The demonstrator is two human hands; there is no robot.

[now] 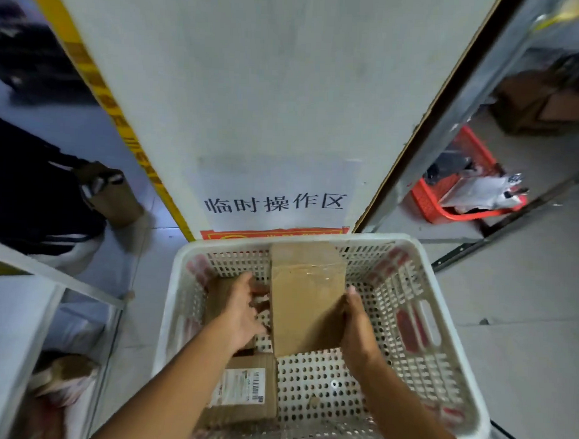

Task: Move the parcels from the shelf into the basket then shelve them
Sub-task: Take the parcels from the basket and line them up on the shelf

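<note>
Labelled parcel (243,390) lies in basket (449,290); both hands' grip holds tall box (306,302).

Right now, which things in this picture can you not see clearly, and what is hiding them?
Head view only:
- Parcel under the left hand: mostly covered by hand and forearm.
- Labelled parcel: print too small to read; its top edge lies under the forearm.
- Left fingertips: hidden behind the tall brown parcel.
- White basket: near rim cut off by the bottom edge.
- Red basket: contents blurred.
- Right hand: palm side hidden.
</note>
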